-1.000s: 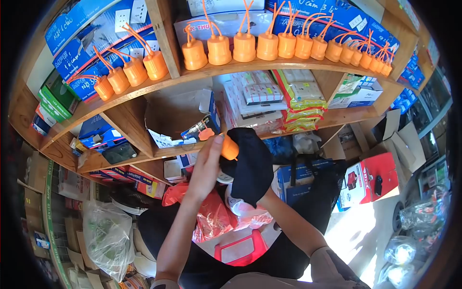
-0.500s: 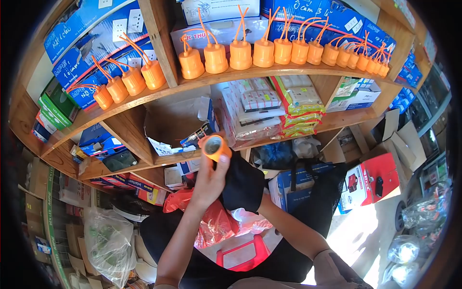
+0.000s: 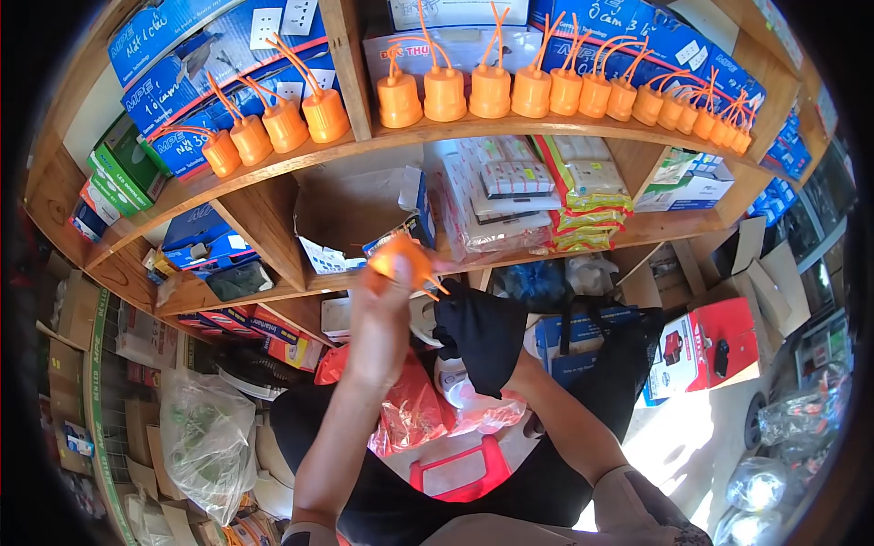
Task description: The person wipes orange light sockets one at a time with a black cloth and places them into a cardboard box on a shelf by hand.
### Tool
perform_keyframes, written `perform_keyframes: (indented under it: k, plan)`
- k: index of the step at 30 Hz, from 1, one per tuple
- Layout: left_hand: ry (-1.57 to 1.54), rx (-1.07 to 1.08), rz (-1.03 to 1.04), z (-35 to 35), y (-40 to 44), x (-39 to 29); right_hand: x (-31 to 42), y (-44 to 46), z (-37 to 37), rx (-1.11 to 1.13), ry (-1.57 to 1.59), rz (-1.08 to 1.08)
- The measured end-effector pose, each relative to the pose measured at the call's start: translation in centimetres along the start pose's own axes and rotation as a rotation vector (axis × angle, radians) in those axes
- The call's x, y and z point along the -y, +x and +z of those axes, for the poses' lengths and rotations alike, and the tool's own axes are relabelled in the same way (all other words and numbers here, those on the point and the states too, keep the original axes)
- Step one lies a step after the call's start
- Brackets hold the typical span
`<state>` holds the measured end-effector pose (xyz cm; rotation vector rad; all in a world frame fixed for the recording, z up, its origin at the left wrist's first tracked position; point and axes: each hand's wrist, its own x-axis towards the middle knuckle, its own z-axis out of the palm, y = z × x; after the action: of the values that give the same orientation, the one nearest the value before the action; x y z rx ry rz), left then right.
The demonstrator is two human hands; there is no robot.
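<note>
In the head view my left hand (image 3: 381, 318) is closed around an orange lamp holder (image 3: 407, 257) and raised in front of the lower shelf. The lamp holder is tilted, and its thin orange wires stick out toward the lower right; motion blurs it somewhat. Black cloth (image 3: 481, 332) is bunched over my right hand (image 3: 517, 378), hiding its fingers. The cloth sits just right of the lamp holder's wires, apart from the holder's body. Above, a row of similar orange lamp holders (image 3: 489, 91) stands along the upper shelf edge, wires upward.
Blue boxes (image 3: 218, 68) fill the upper shelf behind the row. The wooden lower shelf (image 3: 537, 257) holds an open carton (image 3: 350, 205) and packaged goods (image 3: 583, 196). A red bag (image 3: 401, 414) and a red plastic stool (image 3: 464, 469) are below my hands. A red-and-white box (image 3: 706, 350) stands right.
My left hand has turned the lamp holder: its open mouth faced me before, and now its wires point toward the lower right. The black cloth has come away from it, and the view has shifted slightly.
</note>
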<state>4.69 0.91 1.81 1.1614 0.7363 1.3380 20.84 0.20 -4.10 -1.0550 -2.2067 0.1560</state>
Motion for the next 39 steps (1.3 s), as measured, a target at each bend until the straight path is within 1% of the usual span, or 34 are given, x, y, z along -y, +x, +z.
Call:
perform_keyframes:
  k: [1,2,4,5,6,8,9,10,12,13,14,16,17,18,19,20,21,23,24,26,27,28,29,30,31,32,33,34,35,36,38,39]
  plan:
    - [-0.092,-0.098,0.05,-1.0,0.4,-0.7,-0.4,-0.3,0.2,-0.071,-0.04,-0.066]
    - [-0.185,-0.193,0.101,-2.0,0.9,-1.4,-0.8,-0.5,-0.3,-0.077,-0.04,-0.058]
    - [-0.357,-0.279,0.216,-4.4,1.6,-3.2,-1.7,-0.8,-1.5,0.096,-0.04,0.111]
    - [-0.313,-0.248,0.217,-5.2,1.2,-3.9,-2.5,-0.9,-1.2,-0.166,-0.17,-0.038]
    - [-0.31,-0.261,0.226,-5.3,0.8,-4.1,-3.1,-0.9,-1.3,-0.162,-0.163,-0.052]
    - [0.036,-0.094,0.013,-4.6,-0.4,-3.3,-3.8,0.1,-2.1,-0.17,-0.2,-0.092]
    - [0.203,-0.101,-0.038,-3.8,-0.5,-1.7,-3.7,0.8,-2.0,-0.233,-0.136,-0.172]
    - [0.231,-0.067,-0.106,-3.2,-1.0,-0.3,-3.3,1.3,-2.1,-0.223,-0.139,-0.161]
    - [0.318,0.036,0.023,-0.2,-1.2,1.6,-1.1,2.4,-3.3,-0.146,0.077,-0.18]
    - [0.239,0.086,-0.05,0.0,-1.5,2.0,1.4,2.5,-4.3,-0.145,0.137,-0.095]
    - [0.161,0.133,-0.12,-0.1,-1.6,2.4,1.4,2.0,-3.9,-0.147,0.13,-0.079]
    - [0.16,0.156,-0.132,-0.5,-1.3,3.2,0.6,1.2,-2.5,-0.2,0.555,0.098]
    - [0.131,0.158,-0.179,-0.7,-1.1,3.1,-0.5,0.9,-2.6,-0.226,0.564,-0.064]
    - [0.103,0.159,-0.224,-0.9,-0.9,2.8,-0.9,0.7,-2.6,-0.223,0.567,-0.067]
    - [0.131,0.122,-0.275,-0.7,-0.8,2.0,-1.2,0.7,-2.7,-0.155,0.446,-0.049]
    - [0.13,0.118,-0.272,-0.5,-0.8,1.8,-1.3,0.8,-3.0,-0.089,0.324,-0.032]
    - [0.113,0.097,-0.244,-0.2,-0.9,1.6,-1.1,1.0,-3.2,-0.088,0.324,-0.034]
    - [0.089,0.07,-0.217,-0.3,-0.6,1.8,0.8,2.1,-4.6,-0.292,0.555,0.117]
    - [0.091,0.077,-0.221,-0.2,-0.6,2.0,1.0,2.5,-4.7,-0.298,0.554,0.123]
    - [0.106,0.02,-0.067,-0.1,-0.6,2.4,0.9,3.4,-4.9,-0.206,0.323,0.111]
    - [0.083,0.01,-0.069,-0.2,-0.5,2.4,0.5,3.7,-4.6,-0.212,0.322,0.114]
    - [0.085,0.014,-0.071,-0.1,-0.5,2.5,0.0,3.8,-4.1,-0.182,0.477,0.102]
    - [0.2,-0.016,-0.005,0.0,-0.4,2.5,-0.4,4.0,-4.0,-0.148,0.63,0.084]
    - [0.318,-0.044,0.063,0.1,-0.2,2.4,-0.5,3.9,-4.2,-0.152,0.627,0.079]
    - [0.272,-0.034,-0.002,-0.1,-0.3,2.4,-0.3,3.5,-4.5,-0.045,0.866,0.276]
    - [0.273,-0.028,-0.001,-0.6,-0.1,2.9,-0.1,3.1,-4.7,0.067,1.1,0.475]
    - [0.327,-0.012,0.149,-1.3,0.3,4.1,-0.1,2.8,-5.0,0.061,1.097,0.477]
    - [0.381,0.005,0.294,-1.6,0.6,4.4,0.0,2.3,-5.1,0.152,1.249,0.579]
    - [0.471,0.045,0.315,-2.4,0.6,4.3,0.1,2.0,-5.2,0.246,1.404,0.683]
    - [0.475,0.051,0.303,-2.7,0.5,4.4,0.3,1.9,-5.5,0.241,1.413,0.692]
    - [0.748,0.183,0.53,-2.6,0.8,2.7,0.7,2.1,-5.8,0.084,0.688,0.241]
    - [0.753,0.184,0.514,-2.6,0.7,2.6,0.5,1.9,-4.8,0.088,0.706,0.251]
